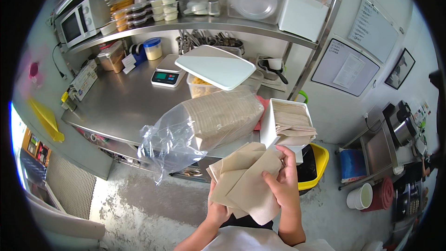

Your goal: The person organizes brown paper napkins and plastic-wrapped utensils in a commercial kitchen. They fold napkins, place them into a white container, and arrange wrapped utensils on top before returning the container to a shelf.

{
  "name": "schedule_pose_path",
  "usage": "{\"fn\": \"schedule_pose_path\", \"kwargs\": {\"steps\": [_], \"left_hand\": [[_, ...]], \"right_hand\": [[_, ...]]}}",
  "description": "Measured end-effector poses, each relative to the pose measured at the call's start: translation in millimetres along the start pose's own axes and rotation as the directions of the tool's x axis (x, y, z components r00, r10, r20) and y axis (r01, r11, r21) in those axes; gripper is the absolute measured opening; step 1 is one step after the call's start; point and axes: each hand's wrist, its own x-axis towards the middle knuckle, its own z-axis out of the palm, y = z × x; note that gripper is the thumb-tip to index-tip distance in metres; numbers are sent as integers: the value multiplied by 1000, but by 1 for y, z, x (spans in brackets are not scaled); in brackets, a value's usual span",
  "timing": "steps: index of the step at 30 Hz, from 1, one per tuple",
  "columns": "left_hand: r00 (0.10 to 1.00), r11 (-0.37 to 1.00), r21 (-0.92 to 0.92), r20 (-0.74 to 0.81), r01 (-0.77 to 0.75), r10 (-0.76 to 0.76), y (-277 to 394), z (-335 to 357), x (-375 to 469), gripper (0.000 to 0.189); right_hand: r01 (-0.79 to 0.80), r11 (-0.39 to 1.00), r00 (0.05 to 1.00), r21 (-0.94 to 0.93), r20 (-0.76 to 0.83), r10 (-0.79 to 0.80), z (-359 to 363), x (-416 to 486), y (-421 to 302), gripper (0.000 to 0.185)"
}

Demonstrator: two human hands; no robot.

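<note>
Both my hands hold a loose bunch of beige paper napkins [244, 181] in front of my body, fanned at differing angles. My left hand [217, 209] supports the bunch from the left and below, its fingers mostly hidden. On the other side, my right hand [287, 181] pinches the napkins between thumb and fingers. Just beyond, a white box [268, 129] holds more upright napkins [292, 122], some leaning over its front. Left of the box, a clear plastic bag [170, 146] lies on its side around a long stack of napkins [226, 115], its loose end hanging past the counter edge.
A digital scale [167, 76] stands on the steel counter [129, 101]. Behind the bag is a plastic tub [200, 89] of yellowish food with a white lid [216, 66] resting askew. A shelf [195, 24] overhangs the counter. Below right stands a yellow bin [318, 169].
</note>
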Motion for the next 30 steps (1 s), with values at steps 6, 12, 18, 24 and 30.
{"fn": "schedule_pose_path", "kwargs": {"steps": [6, 12, 18, 24, 30], "left_hand": [[997, 995, -93, -66, 37, -43, 28, -17, -20, 56], [999, 999, -53, -47, 8, -10, 53, -34, -34, 56], [994, 997, -75, -106, -18, 9, 56, -43, -42, 59], [993, 997, -81, -115, 7, -16, 59, -45, -45, 58], [999, 998, -46, -40, -35, 33, 59, -47, -41, 78]], "right_hand": [[53, 969, 972, -242, 236, 5, 11, -8, -3, 54], [-188, 978, 858, -89, 469, 208, 16, -6, -8, 51], [-107, 984, 902, -146, 401, 157, 36, -5, 8, 49], [-172, 981, 926, -91, 323, 193, 42, -8, 11, 51], [-139, 973, 936, -183, 295, 190, 43, -6, 19, 55]]}}
